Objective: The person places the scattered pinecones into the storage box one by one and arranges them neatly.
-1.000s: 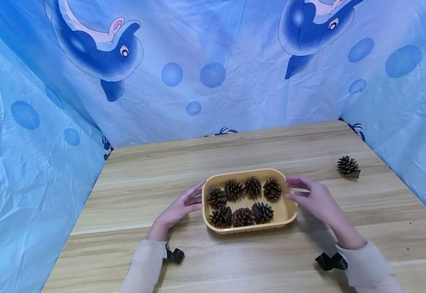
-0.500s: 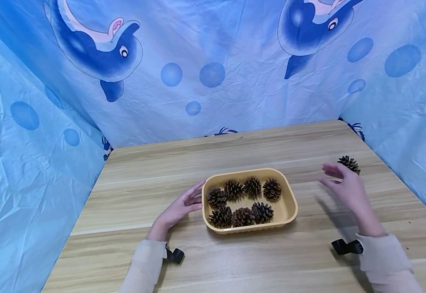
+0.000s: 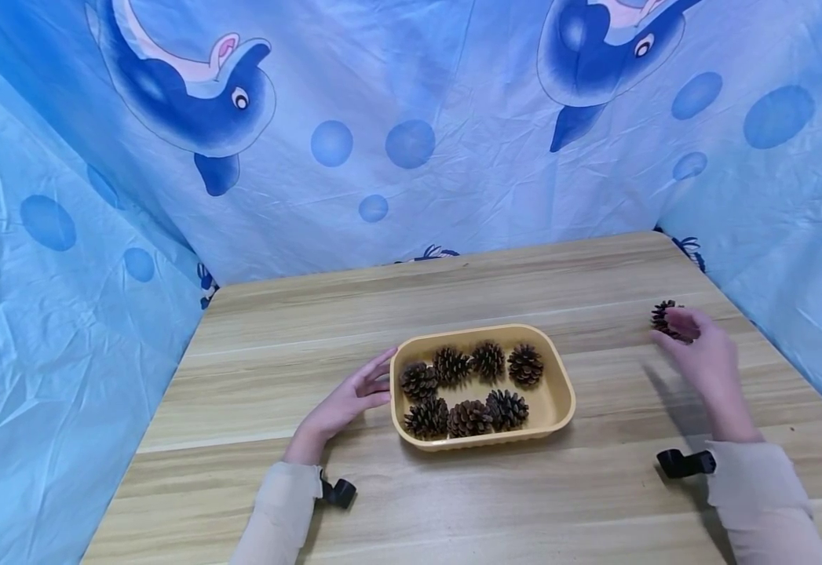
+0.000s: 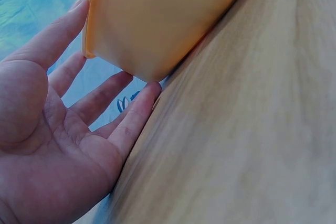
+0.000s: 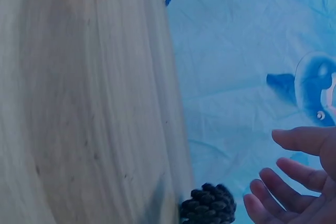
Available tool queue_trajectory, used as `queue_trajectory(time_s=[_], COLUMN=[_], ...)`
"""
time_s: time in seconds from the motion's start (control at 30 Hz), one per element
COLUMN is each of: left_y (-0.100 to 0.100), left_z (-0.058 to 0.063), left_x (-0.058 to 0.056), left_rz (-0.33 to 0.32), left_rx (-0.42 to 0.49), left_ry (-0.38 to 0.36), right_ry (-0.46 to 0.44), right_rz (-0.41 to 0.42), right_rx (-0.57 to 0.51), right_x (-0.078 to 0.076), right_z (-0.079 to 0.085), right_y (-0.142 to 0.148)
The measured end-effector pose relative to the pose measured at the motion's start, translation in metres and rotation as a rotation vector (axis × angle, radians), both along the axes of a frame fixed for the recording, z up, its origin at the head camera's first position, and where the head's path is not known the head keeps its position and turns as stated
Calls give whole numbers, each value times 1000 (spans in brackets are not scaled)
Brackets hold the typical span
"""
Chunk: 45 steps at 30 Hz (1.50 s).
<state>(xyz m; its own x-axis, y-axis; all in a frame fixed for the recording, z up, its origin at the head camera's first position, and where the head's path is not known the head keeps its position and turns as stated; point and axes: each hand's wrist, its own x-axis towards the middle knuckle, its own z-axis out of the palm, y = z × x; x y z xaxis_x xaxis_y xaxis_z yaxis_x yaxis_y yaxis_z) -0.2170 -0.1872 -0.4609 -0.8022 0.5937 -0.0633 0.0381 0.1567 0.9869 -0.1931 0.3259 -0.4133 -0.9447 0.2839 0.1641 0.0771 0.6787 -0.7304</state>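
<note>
A yellow plastic tub (image 3: 552, 400) stands mid-table with several brown pine cones (image 3: 469, 419) inside it, arranged in two rows. My left hand (image 3: 340, 406) touches the tub's left end; in the left wrist view its fingertips (image 4: 80, 4) rest against the rim and the wall, fingers spread. At the far right of the table lies a single pine cone (image 3: 661, 315), partly hidden by my right hand (image 3: 709, 355). The right wrist view has that pine cone (image 5: 209, 204) apart from the fingers, which are extended and hold nothing.
The wood-grain table (image 3: 276, 314) is backed and flanked by a blue curtain (image 3: 453, 196) printed with dolphins and bubbles. Black wrist cameras (image 3: 686, 463) stick out from both sleeves.
My right hand has left the tub's right end and moved right to the lone pine cone. My left hand stays at the tub, which has not moved.
</note>
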Motion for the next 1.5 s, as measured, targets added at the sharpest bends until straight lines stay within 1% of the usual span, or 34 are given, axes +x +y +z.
queue_trajectory(time_s=[0.1, 0.2, 0.3, 0.4, 0.5, 0.53, 0.7, 0.8, 0.93, 1.07, 1.17, 1.3, 1.47, 1.5], left_y=[0, 0, 0, 0, 1, 1, 1, 2, 1, 1, 1, 1, 0, 0], left_z=[0, 0, 0, 0, 0, 0, 1, 0, -1, -1, -1, -1, -1, -1], left_x=[0, 0, 0, 0, 0, 0, 0, 0, 0, 0, 0, 0, 0, 0], left_rz=[-2, -1, 2, 2, 4, 4, -4, -9, -9, -8, -7, -3, -4, -6], left_rx=[1, -2, -6, -4, -1, -1, 9, 12, 11, 13, 13, 7, 9, 11], left_ry=[-1, -1, -1, -4, -9, -10, -10, -7, -6, -6, -5, -4, 0, 2], right_ry=[-45, -92, -135, -177, -213, -225, -267, -274, -264, -250, -231, -186, -197, -193], right_rz=[-58, -116, -189, -256, -298, -304, -310, -303, -272, -248, -236, -227, -225, -220], right_rx=[-15, -53, -143, -265, -360, -373, -431, -457, -454, -426, -434, -494, -560, -600], right_x=[-3, -7, -12, -16, -20, -21, -26, -27, -27, -28, -29, -30, -30, -29], right_z=[-2, -4, -6, -9, -13, -14, -21, -25, -29, -32, -33, -35, -36, -36], right_y=[5, 10, 15, 21, 26, 28, 33, 36, 40, 41, 41, 43, 45, 46])
